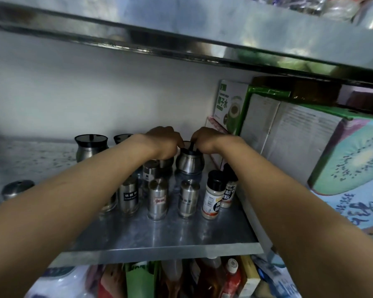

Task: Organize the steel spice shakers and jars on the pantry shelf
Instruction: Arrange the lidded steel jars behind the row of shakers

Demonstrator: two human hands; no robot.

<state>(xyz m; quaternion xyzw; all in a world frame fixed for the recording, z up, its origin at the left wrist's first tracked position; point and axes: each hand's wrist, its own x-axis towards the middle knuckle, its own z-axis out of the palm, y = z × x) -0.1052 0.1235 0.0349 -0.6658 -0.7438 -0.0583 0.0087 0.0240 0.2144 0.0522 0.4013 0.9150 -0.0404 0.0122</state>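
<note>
Hands work the back row: left hand point(163, 144) and right hand point(205, 140) both curl fingers over the rim of a round steel jar point(188, 163) behind the steel shakers point(157, 197) on the shelf point(159, 235). Likely seating it; next, square it with the lidded jar point(91, 147).

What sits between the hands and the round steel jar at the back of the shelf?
Nothing: both the left hand and right hand are already at the round steel jar, fingers curled at its top. The forearms reach over the front row of steel shakers, which stands between the jar and the shelf edge.
</note>
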